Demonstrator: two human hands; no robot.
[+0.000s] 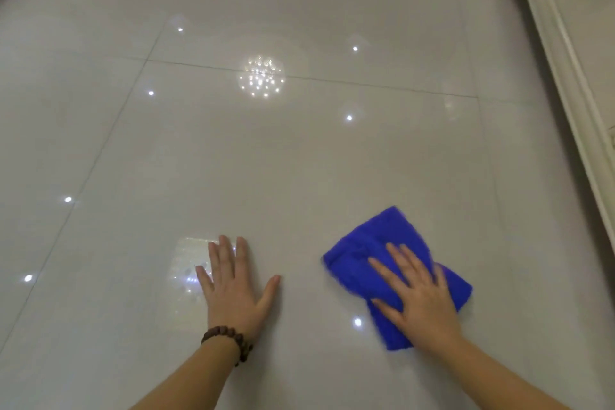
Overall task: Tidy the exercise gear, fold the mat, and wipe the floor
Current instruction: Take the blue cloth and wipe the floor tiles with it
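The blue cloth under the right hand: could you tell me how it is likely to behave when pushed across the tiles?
The blue cloth looks soft and floppy; its rumpled edges suggest it may bunch. The floor is glossy, so it should probably slide easily. The right hand presses flat on it, likely keeping it spread.

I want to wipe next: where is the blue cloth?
Head view, lower right: the blue cloth lies on the floor under the right hand.
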